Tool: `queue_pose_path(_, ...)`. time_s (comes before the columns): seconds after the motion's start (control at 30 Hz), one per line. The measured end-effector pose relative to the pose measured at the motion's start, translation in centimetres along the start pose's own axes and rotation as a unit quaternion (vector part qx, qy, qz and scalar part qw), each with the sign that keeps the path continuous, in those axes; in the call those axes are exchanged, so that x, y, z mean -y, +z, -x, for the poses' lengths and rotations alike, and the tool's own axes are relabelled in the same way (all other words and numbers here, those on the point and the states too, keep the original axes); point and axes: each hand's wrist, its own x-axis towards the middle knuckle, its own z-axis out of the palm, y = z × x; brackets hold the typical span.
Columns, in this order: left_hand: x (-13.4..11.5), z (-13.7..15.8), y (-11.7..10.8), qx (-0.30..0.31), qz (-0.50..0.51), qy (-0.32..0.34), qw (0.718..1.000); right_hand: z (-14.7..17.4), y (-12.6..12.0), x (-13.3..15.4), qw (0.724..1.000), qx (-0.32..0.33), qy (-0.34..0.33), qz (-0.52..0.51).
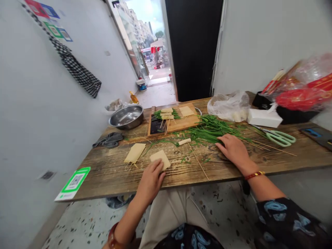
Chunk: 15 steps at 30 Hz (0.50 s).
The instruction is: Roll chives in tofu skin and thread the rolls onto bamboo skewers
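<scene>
No words or numbers are clear enough to read. A flat white card with a thick green frame lies at the near left corner of the brown wooden tabletop. It has a black-and-white square code in the middle and tiny print below. Up on the white wall are a red sign, a blue sign, a green-edged sign and a smaller blue-edged sign. Their marks are too small and blurry.
</scene>
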Motion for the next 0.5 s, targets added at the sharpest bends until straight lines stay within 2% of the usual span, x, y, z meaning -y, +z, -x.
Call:
queue_pose_path(0.13,0.2,0.6,-0.2,0.022,0.040,0.029,0.999,-0.4,0.8,-0.3,0.999,0.015,-0.011,0.046)
queue_pose_path(0.3,0.9,-0.5,-0.7,0.072,0.107,0.064,0.990,0.1,0.9,-1.0,0.997,0.020,-0.054,0.048)
queue_pose_path(0.37,1.2,-0.8,-0.7,0.069,0.134,0.066,0.986,0.3,0.7,-1.1,0.997,0.028,-0.062,0.047)
queue_pose_path(0.5,1.6,-0.7,-0.4,0.025,0.176,0.036,0.983,0.2,0.5,-1.0,0.996,0.056,-0.047,0.043)
